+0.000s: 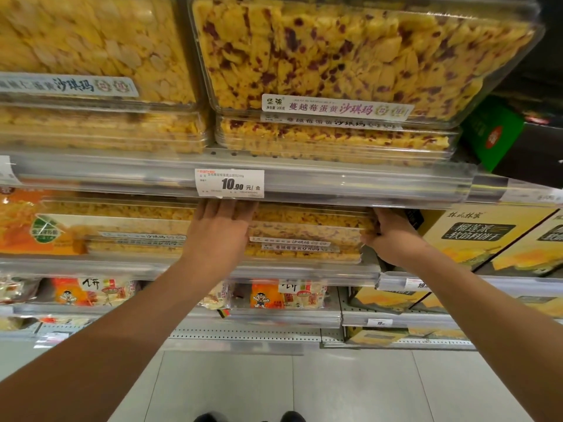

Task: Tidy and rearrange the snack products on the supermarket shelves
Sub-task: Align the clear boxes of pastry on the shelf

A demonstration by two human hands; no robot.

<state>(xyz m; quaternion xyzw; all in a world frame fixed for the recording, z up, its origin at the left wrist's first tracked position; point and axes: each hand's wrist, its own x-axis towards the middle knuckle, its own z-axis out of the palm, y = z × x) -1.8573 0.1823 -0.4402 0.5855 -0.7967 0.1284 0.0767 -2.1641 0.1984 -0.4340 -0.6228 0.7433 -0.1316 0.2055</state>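
— Reaching under the price-tag rail (304, 181), both hands are at the stack of clear sachima boxes (304, 236), just below centre.

— How's each grip?

— Left hand (221, 229) lies flat on the stack's left end, fingers straight. Right hand (388, 236), at 3 o'clock of the stack, curls round its right end.

— Neighbours?

— Yellow cartons (487, 239) at 3 o'clock; a cranberry sachima box (350, 56) at 12.
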